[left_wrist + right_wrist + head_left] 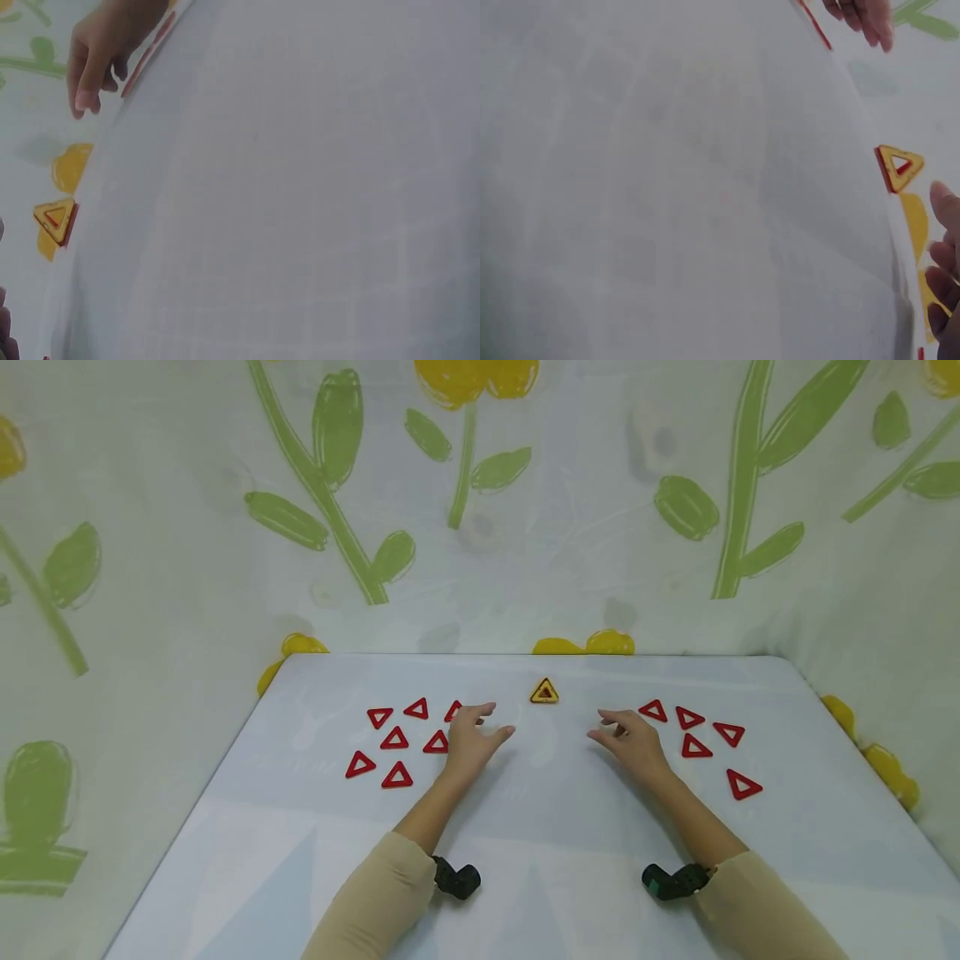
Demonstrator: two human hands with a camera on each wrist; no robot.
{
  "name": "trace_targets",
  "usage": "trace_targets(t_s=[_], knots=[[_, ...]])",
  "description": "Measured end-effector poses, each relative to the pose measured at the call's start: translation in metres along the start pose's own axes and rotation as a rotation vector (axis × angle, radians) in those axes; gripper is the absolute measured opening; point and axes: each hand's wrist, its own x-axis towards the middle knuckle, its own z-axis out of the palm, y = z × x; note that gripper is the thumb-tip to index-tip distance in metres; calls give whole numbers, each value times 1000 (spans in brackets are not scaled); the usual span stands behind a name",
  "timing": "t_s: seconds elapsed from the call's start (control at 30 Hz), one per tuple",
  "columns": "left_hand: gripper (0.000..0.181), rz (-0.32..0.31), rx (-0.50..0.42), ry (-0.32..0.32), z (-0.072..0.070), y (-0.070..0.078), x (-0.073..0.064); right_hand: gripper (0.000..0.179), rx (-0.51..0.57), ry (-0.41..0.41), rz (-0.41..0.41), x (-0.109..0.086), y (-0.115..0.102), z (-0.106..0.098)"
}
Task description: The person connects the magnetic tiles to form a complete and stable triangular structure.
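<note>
While a yellow triangle (544, 699) is sitting beyond and between them, left hand (471, 739) and right hand (636, 743) are hovering, fingers parted from thumbs, red triangles (397, 784) lying outboard.

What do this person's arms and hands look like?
The left hand and right hand wear no gloves. Plain beige sleeves end short of the hands. By each sleeve's end sits a black device; the right one shows a green patch.
</note>
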Motion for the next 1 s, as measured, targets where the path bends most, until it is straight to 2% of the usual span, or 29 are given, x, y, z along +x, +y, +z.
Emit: trace_targets(t_s=[0.2,0.4,0.53,0.73,1.0], knots=[[51,24,42,29,-19,-1,-10,48,-18,22,-19,-6,4,-12],[51,43,145,77,-39,-9,-19,47,-16,43,-47,-15,1,-27],[55,52,203,101,-53,-13,-22,49,-23,38,-28,-21,4,-37],[61,-7,248,87,-70,-23,-24,50,-51,47,-16,-29,14,-48],[64,-66,298,44,-82,-29,-26,49,-60,91,-16,-42,31,-66]])
